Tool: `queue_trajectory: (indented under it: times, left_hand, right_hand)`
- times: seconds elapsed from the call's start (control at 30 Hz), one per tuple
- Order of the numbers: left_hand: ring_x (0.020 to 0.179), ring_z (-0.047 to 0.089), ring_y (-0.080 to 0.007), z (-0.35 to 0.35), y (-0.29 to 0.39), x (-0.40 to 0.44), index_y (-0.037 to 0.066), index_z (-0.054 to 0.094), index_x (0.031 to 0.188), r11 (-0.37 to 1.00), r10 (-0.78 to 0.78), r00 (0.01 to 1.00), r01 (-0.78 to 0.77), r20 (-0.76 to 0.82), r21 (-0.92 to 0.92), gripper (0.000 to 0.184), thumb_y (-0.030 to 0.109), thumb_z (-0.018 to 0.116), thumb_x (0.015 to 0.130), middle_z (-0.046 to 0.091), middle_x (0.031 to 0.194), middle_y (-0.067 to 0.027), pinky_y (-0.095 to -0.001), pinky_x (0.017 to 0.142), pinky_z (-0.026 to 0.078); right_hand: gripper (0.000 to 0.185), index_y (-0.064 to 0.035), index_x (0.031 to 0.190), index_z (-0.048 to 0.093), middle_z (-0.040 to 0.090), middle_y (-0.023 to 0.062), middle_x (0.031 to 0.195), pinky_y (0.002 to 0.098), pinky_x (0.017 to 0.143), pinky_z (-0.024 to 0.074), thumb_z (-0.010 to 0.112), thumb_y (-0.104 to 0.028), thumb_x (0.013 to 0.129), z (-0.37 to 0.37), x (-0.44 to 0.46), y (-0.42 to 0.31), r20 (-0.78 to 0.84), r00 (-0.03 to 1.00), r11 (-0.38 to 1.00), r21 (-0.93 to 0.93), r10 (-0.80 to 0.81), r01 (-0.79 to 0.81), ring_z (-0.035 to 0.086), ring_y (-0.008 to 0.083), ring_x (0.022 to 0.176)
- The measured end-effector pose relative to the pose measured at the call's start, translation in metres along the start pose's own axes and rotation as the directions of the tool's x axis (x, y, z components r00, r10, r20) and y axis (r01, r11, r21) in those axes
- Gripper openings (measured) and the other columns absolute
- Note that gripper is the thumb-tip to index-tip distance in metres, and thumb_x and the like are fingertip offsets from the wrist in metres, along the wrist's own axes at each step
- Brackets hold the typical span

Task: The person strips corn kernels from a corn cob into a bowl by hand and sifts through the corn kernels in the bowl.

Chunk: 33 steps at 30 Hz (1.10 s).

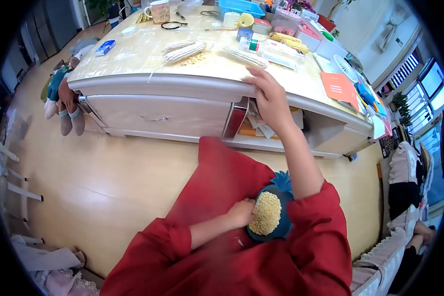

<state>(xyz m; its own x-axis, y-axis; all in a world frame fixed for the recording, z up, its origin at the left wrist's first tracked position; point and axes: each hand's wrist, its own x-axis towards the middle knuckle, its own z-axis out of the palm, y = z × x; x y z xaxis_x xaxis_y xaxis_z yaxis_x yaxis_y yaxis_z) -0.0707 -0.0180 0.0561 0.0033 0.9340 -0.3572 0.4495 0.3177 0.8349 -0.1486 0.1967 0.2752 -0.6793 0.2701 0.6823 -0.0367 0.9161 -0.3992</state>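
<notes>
My left hand [241, 213] is closed at the near-left rim of a blue pineapple-shaped bowl [284, 228], its fingertips against the corn kernels [267, 212]. The bowl rests on my lap, over red cloth. My right hand [270, 94] is raised to the table's front edge, fingers stretched out and apart, with nothing visible in it. Just beyond its fingertips lies a stripped corn cob [245, 56]. More pale cobs [185, 51] lie further left, with loose kernels [195, 59] beside them. Yellow corn ears [289, 42] are at the back right.
The table [133, 64] also bears a blue tissue pack [105, 48], a mug [160, 12], a blue basket [241, 7], a green-labelled jar [249, 45] and an orange booklet [339, 88]. An open shelf [325, 133] is under its right part. Stuffed toys [66, 101] hang at the left corner.
</notes>
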Motion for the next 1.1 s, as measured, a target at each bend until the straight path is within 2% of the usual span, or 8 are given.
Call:
queue_trajectory:
  times: [0.1,0.17,0.27,0.4,0.43,0.6,0.87,1.1]
  left_hand:
    - [0.070,0.074,-0.0328,-0.012,-0.012,-0.021,-0.007,0.060,0.113,0.946,0.083,0.996,-0.089,-0.033,-0.311,0.030,0.008,0.061,0.086,0.072,0.093,-0.0247,-0.0420,0.059,0.062]
    - [0.073,0.075,-0.0290,-0.031,0.009,-0.051,-0.004,0.062,0.119,0.850,0.055,0.997,-0.076,-0.056,-0.521,0.035,0.009,0.062,0.087,0.073,0.097,-0.0190,-0.0380,0.055,0.063]
    - [0.062,0.070,-0.0205,-0.076,0.032,-0.100,-0.001,0.064,0.119,0.829,0.069,0.996,-0.084,-0.047,-0.553,0.032,0.010,0.061,0.089,0.072,0.091,-0.0110,-0.0328,0.050,0.059]
    - [0.058,0.066,-0.0126,-0.125,0.070,-0.184,-0.001,0.059,0.093,0.900,0.041,0.981,-0.119,-0.191,-0.420,0.015,0.006,0.071,0.085,0.058,0.072,-0.0002,-0.0261,0.045,0.053]
    - [0.051,0.063,-0.0129,-0.128,0.078,-0.202,0.003,0.049,0.072,0.873,0.050,0.966,-0.166,-0.253,-0.459,0.024,0.007,0.069,0.084,0.057,0.061,-0.0007,-0.0297,0.046,0.050]
    - [0.058,0.050,-0.0021,-0.127,0.075,-0.260,0.006,0.050,0.070,0.905,-0.131,0.953,0.002,-0.272,-0.426,0.025,0.004,0.071,0.083,0.052,0.062,0.0057,-0.0227,0.053,0.042]
    - [0.060,0.046,0.0024,-0.078,0.127,-0.309,0.003,0.064,0.082,0.771,-0.277,0.937,0.084,-0.214,-0.632,0.011,0.001,0.073,0.086,0.052,0.065,0.0098,-0.0203,0.051,0.035]
    - [0.060,0.048,0.0004,-0.040,0.118,-0.324,0.003,0.061,0.079,0.900,-0.200,0.906,0.019,-0.374,-0.436,0.015,0.003,0.074,0.084,0.056,0.063,0.0062,-0.0218,0.053,0.038]
  right_hand:
    - [0.026,-0.0023,0.117,0.068,0.069,0.0177,0.117,0.0432,0.099,0.0505,0.057,0.001,0.093,-0.076,-0.070,-0.022,0.312,0.949,0.980,-0.174,-0.041,0.100,0.064,0.0390,0.112]
    - [0.026,-0.0021,0.120,0.068,0.069,0.0192,0.114,0.0435,0.095,0.0521,0.060,-0.003,0.095,-0.113,-0.102,-0.069,0.392,0.890,0.959,-0.244,0.234,-0.145,0.065,0.0387,0.108]
    - [0.027,-0.0027,0.123,0.068,0.070,0.0210,0.112,0.0438,0.091,0.0531,0.062,-0.007,0.097,-0.154,-0.132,-0.136,0.512,0.772,0.924,-0.267,0.375,-0.272,0.066,0.0387,0.105]
    - [0.030,0.0023,0.121,0.066,0.069,0.0196,0.115,0.0432,0.092,0.0536,0.061,-0.001,0.092,-0.168,-0.142,-0.204,0.650,0.741,0.985,-0.138,0.166,-0.100,0.066,0.0382,0.106]
    - [0.031,0.0029,0.120,0.065,0.069,0.0195,0.116,0.0433,0.093,0.0537,0.061,0.000,0.090,-0.166,-0.143,-0.214,0.675,0.728,0.992,-0.108,0.123,-0.068,0.066,0.0379,0.106]
    - [0.036,0.0003,0.123,0.065,0.069,0.0174,0.117,0.0403,0.096,0.0555,0.060,0.000,0.087,-0.155,-0.155,-0.229,0.804,0.594,0.993,0.059,0.013,-0.101,0.067,0.0347,0.112]
    - [0.037,0.0033,0.120,0.064,0.058,0.0120,0.122,0.0343,0.097,0.0519,0.059,-0.014,0.087,-0.161,-0.173,-0.243,0.831,0.275,0.866,0.500,-0.484,0.014,0.061,0.0246,0.113]
    - [0.036,0.0046,0.124,0.061,0.057,0.0169,0.130,0.0372,0.096,0.0517,0.055,-0.009,0.092,-0.143,-0.222,-0.242,0.838,0.351,0.902,0.427,-0.419,0.059,0.061,0.0298,0.117]
